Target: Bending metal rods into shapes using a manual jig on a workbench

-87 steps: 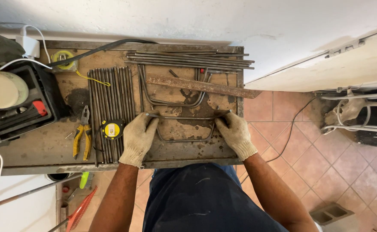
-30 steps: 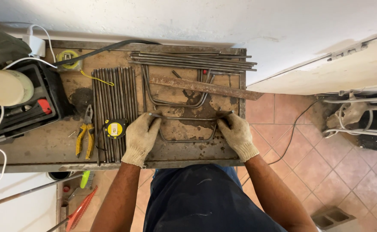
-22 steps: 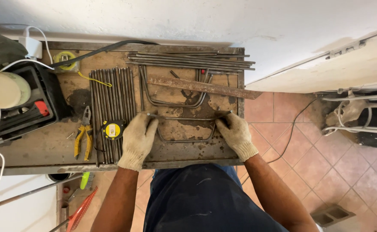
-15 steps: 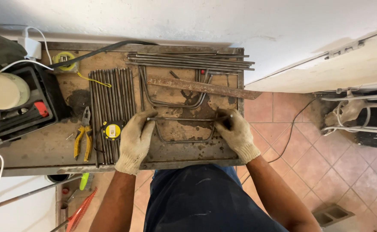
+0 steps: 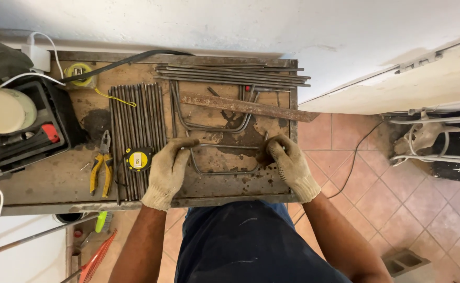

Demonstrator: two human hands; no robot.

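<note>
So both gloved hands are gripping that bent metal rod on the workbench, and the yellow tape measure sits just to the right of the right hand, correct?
Not quite. The head view shows the yellow tape measure lying beside the left hand, on the straight rods, not by the right hand. Both gloved hands do grip the bent metal rod on the workbench.

Person, seen from above. Left hand (image 5: 168,170): knitted work glove, pale beige, soiled brown at the fingers, ribbed cuff ending at the wrist. Right hand (image 5: 291,166): matching glove, dirtier, with dark smudges across fingers and back. Forearms bare, no sleeves visible. Lower body: dark navy garment, faintly streaked with pale marks, blue denim showing at the waist.
</note>
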